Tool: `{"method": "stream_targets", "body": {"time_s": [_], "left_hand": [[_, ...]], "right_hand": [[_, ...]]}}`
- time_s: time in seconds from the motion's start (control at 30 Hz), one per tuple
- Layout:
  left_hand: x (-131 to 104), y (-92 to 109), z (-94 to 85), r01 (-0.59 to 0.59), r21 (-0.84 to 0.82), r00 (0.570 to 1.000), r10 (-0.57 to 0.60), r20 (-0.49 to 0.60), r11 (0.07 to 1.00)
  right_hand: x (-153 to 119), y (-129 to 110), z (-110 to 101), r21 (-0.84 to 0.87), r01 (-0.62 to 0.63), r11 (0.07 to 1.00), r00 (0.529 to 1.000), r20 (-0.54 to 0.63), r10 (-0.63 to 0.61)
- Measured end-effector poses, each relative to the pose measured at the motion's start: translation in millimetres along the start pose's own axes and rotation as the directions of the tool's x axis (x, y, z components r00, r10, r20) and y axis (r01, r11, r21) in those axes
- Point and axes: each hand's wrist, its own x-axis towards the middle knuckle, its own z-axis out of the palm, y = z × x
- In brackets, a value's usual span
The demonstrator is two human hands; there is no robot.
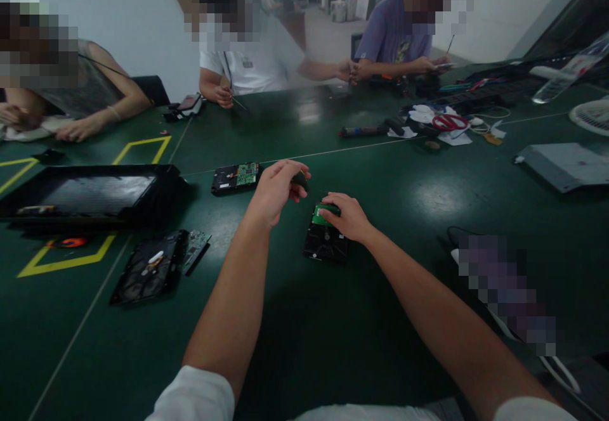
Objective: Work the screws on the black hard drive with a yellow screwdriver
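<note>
A hard drive point(326, 243) lies on the green table in front of me, its green circuit board point(322, 214) at the far end. My right hand point(351, 215) grips that end, fingers over the board and thumb across it. Just to the left and above the drive, my left hand point(278, 187) is closed around a screwdriver point(300, 181) with a dark handle and a bit of yellow. The screwdriver's tip is too faint to make out. Beyond my left wrist lies a second hard drive point(235, 178), board side up.
At left are a black tray point(162, 183), a larger dark drive point(147, 269) and a loose circuit board point(195, 250). A grey metal box point(564, 166) stands right, with cables and a clear bottle point(571, 72) behind. Three people sit across the table.
</note>
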Motion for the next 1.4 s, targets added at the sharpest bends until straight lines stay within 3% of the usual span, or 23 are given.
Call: {"method": "stream_targets", "body": {"time_s": [0.7, 1.4], "left_hand": [[-0.4, 1.1, 0.8, 0.015, 0.002, 1.000, -0.015, 0.001, 1.000], [-3.0, 3.1, 5.7, -0.017, -0.008, 0.999, 0.017, 0.040, 1.000]], "right_hand": [[-0.7, 0.0, -1.3, 0.001, -0.014, 1.000, 1.000, 0.008, 0.014], [-0.9, 2.3, 0.9, 0.053, -0.031, 0.998, 0.997, -0.064, 0.034]]}}
